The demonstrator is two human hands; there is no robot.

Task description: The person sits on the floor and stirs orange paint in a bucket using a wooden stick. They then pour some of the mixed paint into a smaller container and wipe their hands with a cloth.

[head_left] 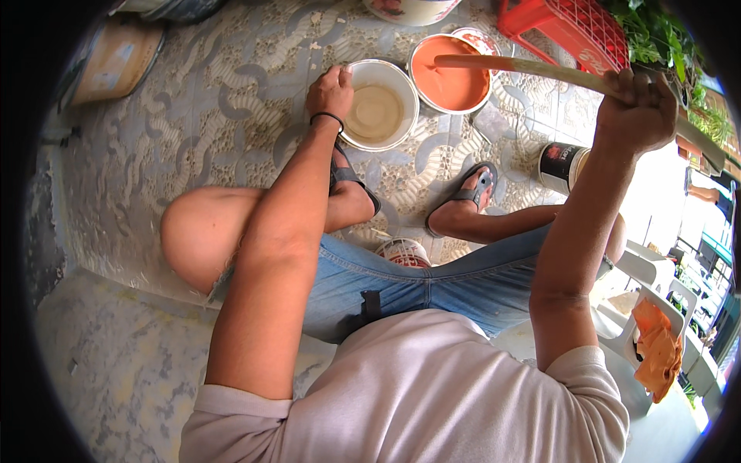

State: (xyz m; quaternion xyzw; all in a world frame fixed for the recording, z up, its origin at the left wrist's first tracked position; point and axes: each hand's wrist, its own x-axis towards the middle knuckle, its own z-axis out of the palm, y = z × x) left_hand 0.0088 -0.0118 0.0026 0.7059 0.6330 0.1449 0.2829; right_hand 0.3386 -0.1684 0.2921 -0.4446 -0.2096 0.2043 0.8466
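Observation:
My left hand has its fingers closed over the left rim of a white bucket, which holds a shallow layer of cloudy beige liquid. Right of it, almost touching, stands a second white bucket of orange paint. Raised at the right, my right hand is wrapped round a long wooden stick. The stick slants down to the left, and its far end lies over the orange paint; whether the tip dips in I cannot tell.
A red plastic crate and green plants are at the far right. A dark paint can lies by my right foot, and a small tub sits between my legs. Orange-brown crumpled material hangs on a pale chair. Another white bucket stands behind.

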